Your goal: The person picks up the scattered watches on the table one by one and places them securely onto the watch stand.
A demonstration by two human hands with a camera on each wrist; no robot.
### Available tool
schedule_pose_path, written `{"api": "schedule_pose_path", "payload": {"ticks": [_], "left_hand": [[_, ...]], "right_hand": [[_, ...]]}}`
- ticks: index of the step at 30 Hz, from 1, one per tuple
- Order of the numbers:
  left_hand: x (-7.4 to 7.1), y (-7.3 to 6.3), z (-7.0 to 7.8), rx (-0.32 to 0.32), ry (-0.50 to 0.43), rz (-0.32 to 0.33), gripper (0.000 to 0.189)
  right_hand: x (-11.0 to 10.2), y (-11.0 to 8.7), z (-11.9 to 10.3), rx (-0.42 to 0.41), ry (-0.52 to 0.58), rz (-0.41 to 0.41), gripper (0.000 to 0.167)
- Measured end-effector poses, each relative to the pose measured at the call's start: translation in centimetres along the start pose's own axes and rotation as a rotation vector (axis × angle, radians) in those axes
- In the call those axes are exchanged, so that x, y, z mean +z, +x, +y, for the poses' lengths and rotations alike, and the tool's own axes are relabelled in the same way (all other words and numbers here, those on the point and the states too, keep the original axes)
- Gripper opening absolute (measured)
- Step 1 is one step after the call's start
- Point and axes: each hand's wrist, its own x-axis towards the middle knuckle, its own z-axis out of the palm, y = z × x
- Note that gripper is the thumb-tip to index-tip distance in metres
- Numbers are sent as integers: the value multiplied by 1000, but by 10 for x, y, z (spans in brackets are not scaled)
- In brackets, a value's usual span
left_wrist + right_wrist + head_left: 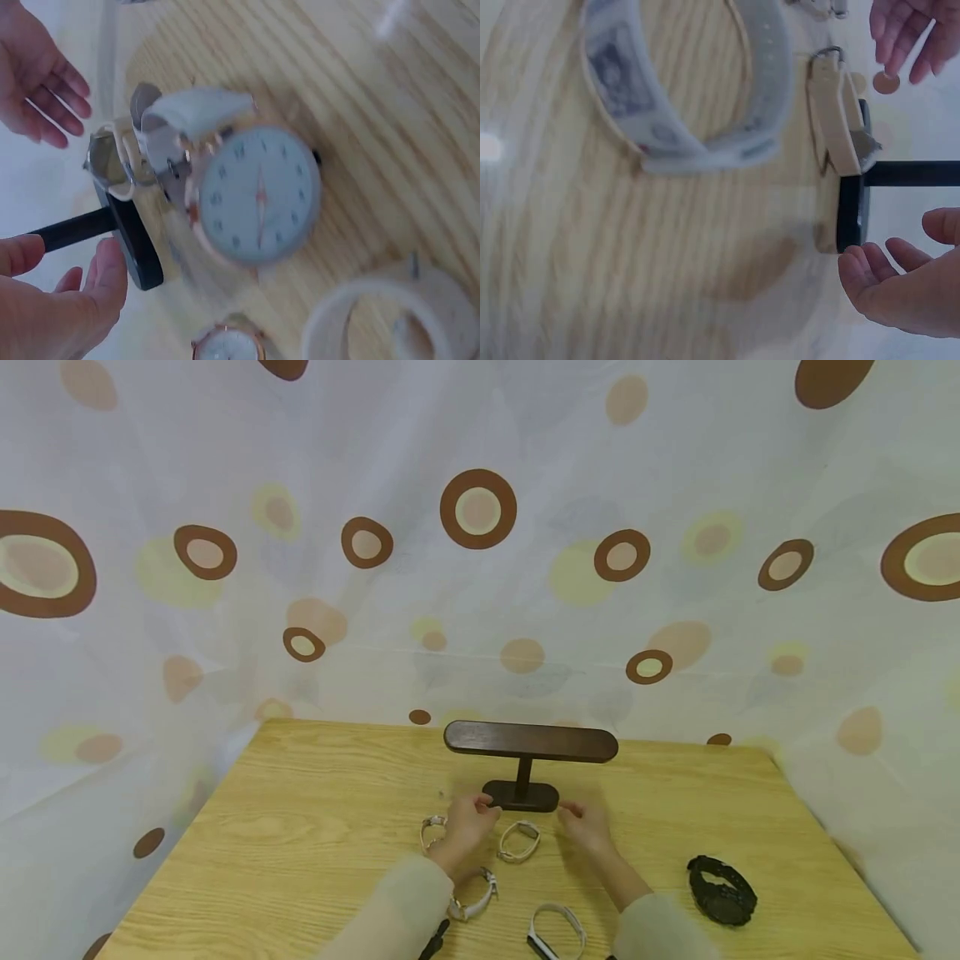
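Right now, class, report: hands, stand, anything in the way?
Left hand, right hand at opposite base ends, contact unclear. Stand upright, no watches on it. Pale watch in front, possibly obstructing.

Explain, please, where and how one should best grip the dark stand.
Probably by its slim upright post, just under the long bar, coming from the right: the post is the narrowest part, and the cream watch lies in front of the base.

Looks like a screened-off tabletop nook, impossible to place as home or studio, judging by the circle-patterned sheeting point(480, 593) behind and beside the wood-grain table point(322, 797).
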Motion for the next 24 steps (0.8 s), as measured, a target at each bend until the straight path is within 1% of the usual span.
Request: {"api": "schedule_pose_path", "payload": {"ticks": [1, 2, 3, 4, 5, 6, 7, 8, 9, 10, 11, 12, 13, 14, 16, 17, 18, 19, 20, 21, 24], "left_hand": [[4, 0, -3, 7, -11, 2, 25], [4, -3, 3, -17, -37, -3, 23], [-4, -14, 23, -24, -62, -12, 21], [-4, -17, 28, -39, -83, -11, 19], [-9, -24, 44, -73, -68, -12, 21], [-10, -27, 51, -74, -63, -7, 21], [-8, -27, 51, -58, -48, 4, 21], [-5, -24, 47, -56, -29, 6, 22], [-1, -21, 41, -50, -11, 9, 21], [6, -15, 30, -35, 0, 3, 20], [15, -8, 13, 1, 10, 11, 19], [21, -1, 1, 2, 10, -4, 18], [31, 6, -14, 29, 17, -6, 17], [36, 10, -21, 19, 30, -21, 16], [40, 11, -23, -13, 37, -43, 16], [40, 9, -17, -40, 40, -45, 17], [34, 3, -2, -97, 44, -60, 19], [30, -2, 9, -122, 52, -58, 20], [22, -9, 26, -169, 55, -67, 21], [18, -15, 37, -179, 65, -62, 21], [7, -26, 59, -206, 67, -55, 19]], "right_hand": [[3, 0, 1, -2, 8, -2, 35], [6, -1, 3, -10, 5, 0, 34], [9, -1, 4, -10, 11, -1, 32], [11, -1, 4, -16, 13, -3, 31], [14, -2, 4, -18, 15, -6, 30], [16, -2, 4, -27, 9, -3, 29], [17, -2, 4, -38, 0, 2, 27], [19, -2, 4, -45, -8, 5, 26], [21, -3, 4, -51, -9, 7, 26], [22, -3, 4, -55, -15, 12, 25], [24, -3, 4, -54, -14, 15, 25], [25, -3, 4, -56, -12, 15, 25], [26, -3, 4, -57, -10, 15, 25], [27, -3, 4, -49, -4, 15, 25], [29, -4, 5, -35, 15, 21, 24], [30, -4, 5, -25, 33, 22, 23], [31, -5, 5, -18, 41, 26, 23], [32, -5, 5, -3, 59, 24, 23], [32, -6, 4, 11, 80, 21, 23], [33, -6, 4, 15, 97, 18, 23], [32, -8, 3, 13, 96, 12, 22]]}}
